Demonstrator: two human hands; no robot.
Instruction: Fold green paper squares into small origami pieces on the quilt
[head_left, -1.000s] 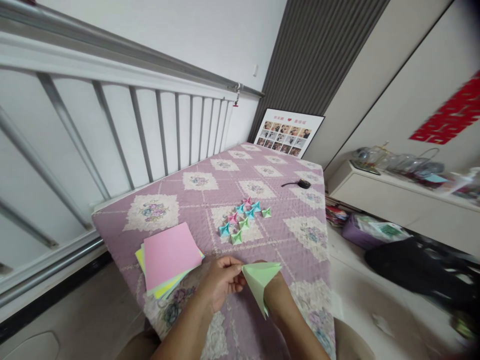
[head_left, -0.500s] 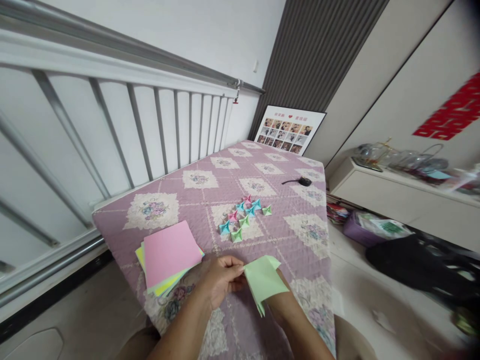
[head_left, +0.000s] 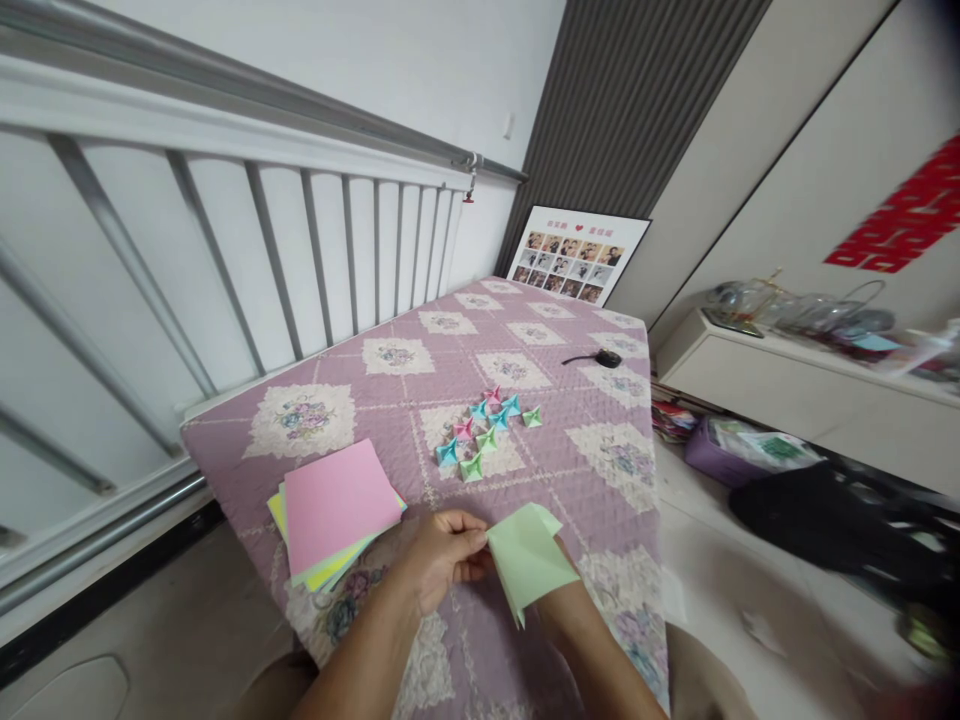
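Head view: you have a light green paper (head_left: pixel 531 562), partly folded, held above the near middle of the surface (head_left: pixel 480 665), with a flap turned up at its far right edge and a layered edge running down to a near point. Your left hand (head_left: pixel 454 555) has its thumb and fingers pinched together on the paper's left corner. Your right hand (head_left: pixel 556 605) lies mostly behind the paper; only the wrist and a little of the hand show, so you cannot tell how its fingers are set. The two hands are apart, with the paper between them. To the left of your left hand, a stack of coloured sheets (head_left: pixel 341 505) lies on the surface, pink on top, yellow, pale green and blue edges showing beneath. Farther out, near the middle, stand nine small folded paper pieces (head_left: pixel 487 441) in a loose cluster: four blue, three green, two pink. Far right on the surface lies a black object (head_left: pixel 608 358) with a thin tail pointing left. A photo board (head_left: pixel 574 255) leans at the far end, and white panelling with grey bars (head_left: pixel 306 255) borders the left side.
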